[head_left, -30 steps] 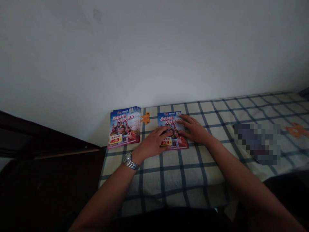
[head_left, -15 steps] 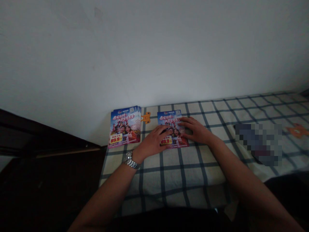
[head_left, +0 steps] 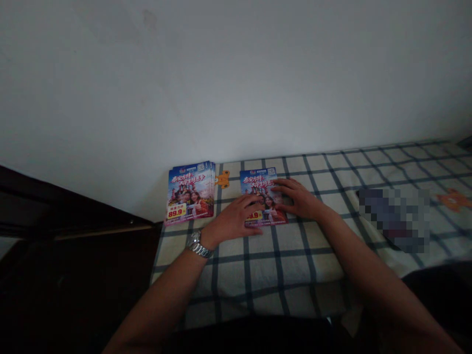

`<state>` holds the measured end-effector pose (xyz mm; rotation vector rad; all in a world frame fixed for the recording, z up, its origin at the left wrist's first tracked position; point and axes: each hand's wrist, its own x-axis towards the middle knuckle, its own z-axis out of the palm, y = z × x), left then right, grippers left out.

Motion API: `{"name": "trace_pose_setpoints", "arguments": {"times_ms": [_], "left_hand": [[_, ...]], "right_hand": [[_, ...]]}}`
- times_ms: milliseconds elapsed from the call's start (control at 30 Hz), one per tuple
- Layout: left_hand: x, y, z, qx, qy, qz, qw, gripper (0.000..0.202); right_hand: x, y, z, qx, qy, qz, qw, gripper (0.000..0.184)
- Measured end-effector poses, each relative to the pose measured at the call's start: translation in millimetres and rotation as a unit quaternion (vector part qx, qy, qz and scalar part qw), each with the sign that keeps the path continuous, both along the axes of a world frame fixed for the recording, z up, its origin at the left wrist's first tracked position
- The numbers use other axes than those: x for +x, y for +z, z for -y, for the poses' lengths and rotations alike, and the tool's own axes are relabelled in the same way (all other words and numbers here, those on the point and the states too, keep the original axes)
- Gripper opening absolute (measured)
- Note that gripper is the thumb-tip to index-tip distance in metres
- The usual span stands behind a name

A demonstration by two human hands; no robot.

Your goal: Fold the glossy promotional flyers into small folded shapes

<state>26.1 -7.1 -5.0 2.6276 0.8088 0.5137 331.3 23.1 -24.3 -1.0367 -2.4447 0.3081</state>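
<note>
A single colourful flyer (head_left: 260, 184) lies flat on the checked cloth (head_left: 295, 255). My left hand (head_left: 234, 219), with a metal watch at the wrist, rests flat on its lower left part, fingers stretched out. On the flyer's right edge my right hand (head_left: 298, 199) lies flat too, fingers extended. A stack of the same flyers (head_left: 190, 194) sits to the left, near the wall, untouched.
The cloth-covered surface runs along a white wall (head_left: 236, 83). A dark wooden piece of furniture (head_left: 73, 221) stands at the left, below the surface's edge. A blurred dark object (head_left: 394, 219) lies on the cloth at the right, beside an orange printed motif (head_left: 455, 199).
My left hand has slid slightly down and over the flyer's price label. The right hand has drawn back a little toward the flyer's right edge. The stack has not moved.
</note>
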Motion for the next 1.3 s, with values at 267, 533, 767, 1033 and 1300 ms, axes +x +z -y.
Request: {"name": "trace_pose_setpoints", "arguments": {"times_ms": [267,533,767,1033,1300], "left_hand": [[-0.3,-1.0,0.6,0.005,0.001,0.002,1.000,0.046],[2.8,2.9,1.4,0.013,0.009,0.021,1.000,0.022],[3.1,-1.3,-2.2,0.029,0.025,0.023,0.999,0.018],[6.1,-0.8,-2.9,0.012,0.078,0.026,0.997,0.024],[6.3,-0.8,-5.4,0.000,0.116,0.048,0.992,0.024]], "right_hand": [[1.0,-2.1,-1.1,0.004,0.000,0.000,1.000,0.055],[1.7,-2.8,-2.1,0.013,0.012,-0.015,1.000,0.051],[-1.6,3.9,-2.3,-0.007,0.010,-0.030,0.999,0.038],[-2.5,8.7,0.6,-0.044,0.016,-0.071,0.996,0.040],[-7.4,11.2,5.8,-0.064,0.058,-0.106,0.991,0.037]]}}
